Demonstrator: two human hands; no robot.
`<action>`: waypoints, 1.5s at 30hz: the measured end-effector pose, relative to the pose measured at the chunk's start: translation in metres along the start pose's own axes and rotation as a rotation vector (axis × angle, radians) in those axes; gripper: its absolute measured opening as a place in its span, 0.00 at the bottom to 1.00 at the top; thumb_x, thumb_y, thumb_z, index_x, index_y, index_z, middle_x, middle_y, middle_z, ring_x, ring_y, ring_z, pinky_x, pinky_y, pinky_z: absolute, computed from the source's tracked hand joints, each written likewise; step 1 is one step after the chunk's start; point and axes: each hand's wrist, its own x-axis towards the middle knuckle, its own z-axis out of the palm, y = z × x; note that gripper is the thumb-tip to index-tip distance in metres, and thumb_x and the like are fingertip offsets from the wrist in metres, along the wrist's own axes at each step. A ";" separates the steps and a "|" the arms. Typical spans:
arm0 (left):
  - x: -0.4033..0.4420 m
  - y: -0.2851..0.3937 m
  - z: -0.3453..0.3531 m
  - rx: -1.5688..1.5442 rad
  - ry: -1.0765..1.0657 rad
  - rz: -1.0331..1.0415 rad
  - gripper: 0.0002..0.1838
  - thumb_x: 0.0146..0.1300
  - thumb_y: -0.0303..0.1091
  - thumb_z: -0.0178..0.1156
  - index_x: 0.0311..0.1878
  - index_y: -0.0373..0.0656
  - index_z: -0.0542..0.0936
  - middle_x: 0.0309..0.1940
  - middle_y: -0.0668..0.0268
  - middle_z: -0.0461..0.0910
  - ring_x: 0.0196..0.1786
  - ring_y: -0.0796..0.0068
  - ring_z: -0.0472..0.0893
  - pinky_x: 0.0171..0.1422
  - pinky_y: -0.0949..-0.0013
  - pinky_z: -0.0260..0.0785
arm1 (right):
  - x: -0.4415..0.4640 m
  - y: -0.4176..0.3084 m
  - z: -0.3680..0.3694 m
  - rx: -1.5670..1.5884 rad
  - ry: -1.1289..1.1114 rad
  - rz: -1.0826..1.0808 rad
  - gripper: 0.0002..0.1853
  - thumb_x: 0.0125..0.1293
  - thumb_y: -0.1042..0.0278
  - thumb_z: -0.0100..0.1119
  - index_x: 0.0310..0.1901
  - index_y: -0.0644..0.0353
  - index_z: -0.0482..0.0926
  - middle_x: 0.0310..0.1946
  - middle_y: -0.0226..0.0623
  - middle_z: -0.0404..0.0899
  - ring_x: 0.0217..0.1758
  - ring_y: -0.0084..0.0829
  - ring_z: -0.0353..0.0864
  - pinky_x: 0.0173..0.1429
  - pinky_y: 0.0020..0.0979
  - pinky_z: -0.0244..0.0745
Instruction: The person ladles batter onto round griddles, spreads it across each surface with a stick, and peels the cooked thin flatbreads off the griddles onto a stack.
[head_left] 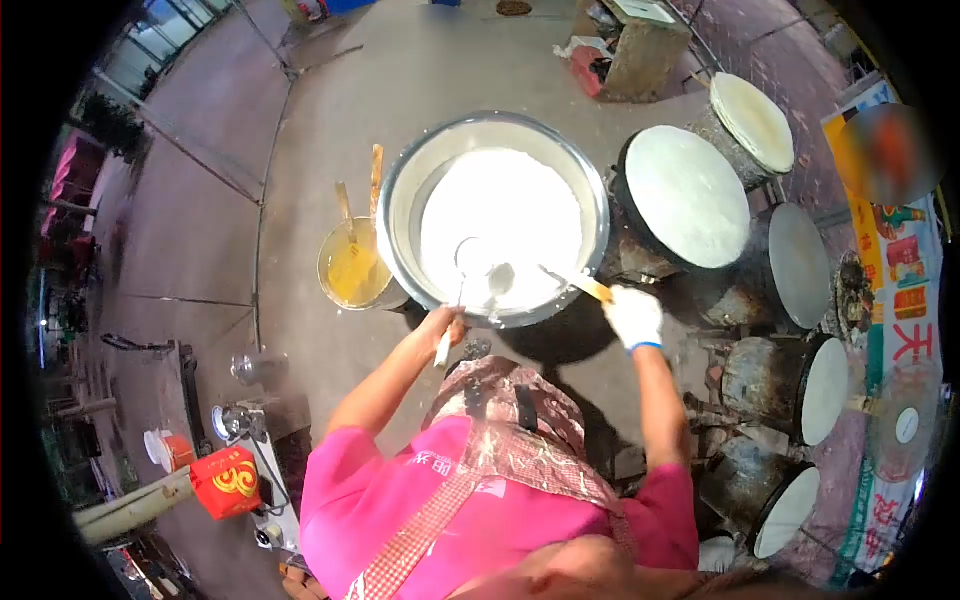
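Observation:
A wide metal basin (394, 240) full of white batter (500, 200) stands in front of me. My left hand (446, 325), bare, is closed round the handle of a ladle (460, 290), whose round head lies over the batter near the basin's close side. My right hand (635, 315), in a white glove, grips the yellowish handle of a spatula (590, 285). Its pale blade reaches over the basin's right rim, above the batter. A small dark spot beside the ladle's head may be a shadow; I cannot tell.
A bucket (325, 280) of yellow liquid with two wooden handles stands left of the basin. On the right are several round griddles on drum stoves, one griddle (688, 195) covered with a pale sheet. A red lantern-like bag (225, 482) hangs at lower left.

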 end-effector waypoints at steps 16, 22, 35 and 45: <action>0.168 0.061 0.008 0.498 0.090 0.266 0.25 0.62 0.31 0.46 0.59 0.38 0.51 0.18 0.56 0.66 0.10 0.68 0.63 0.11 0.64 0.56 | 0.018 -0.077 0.055 0.206 -0.376 0.495 0.20 0.59 0.46 0.52 0.46 0.52 0.74 0.35 0.42 0.79 0.41 0.44 0.78 0.44 0.41 0.72; 0.132 0.056 0.041 0.251 -0.039 0.029 0.09 0.65 0.34 0.42 0.37 0.38 0.64 0.11 0.67 0.62 0.07 0.82 0.56 0.06 0.77 0.47 | -0.027 -0.074 0.053 0.194 -0.221 0.413 0.19 0.56 0.46 0.53 0.39 0.53 0.78 0.32 0.46 0.79 0.37 0.46 0.78 0.41 0.42 0.73; 0.150 0.065 -0.011 0.491 0.211 0.400 0.35 0.57 0.30 0.50 0.63 0.32 0.44 0.23 0.53 0.68 0.13 0.68 0.66 0.10 0.63 0.56 | 0.024 -0.088 0.040 0.266 -0.086 0.290 0.18 0.55 0.49 0.56 0.30 0.58 0.77 0.26 0.45 0.78 0.34 0.46 0.78 0.39 0.43 0.72; 0.148 0.091 0.028 -0.020 -0.295 -0.415 0.18 0.66 0.42 0.43 0.45 0.34 0.67 0.10 0.71 0.60 0.07 0.82 0.55 0.07 0.79 0.49 | -0.006 -0.105 0.083 0.257 -0.252 0.550 0.21 0.56 0.45 0.54 0.31 0.59 0.77 0.27 0.48 0.78 0.34 0.48 0.78 0.39 0.43 0.72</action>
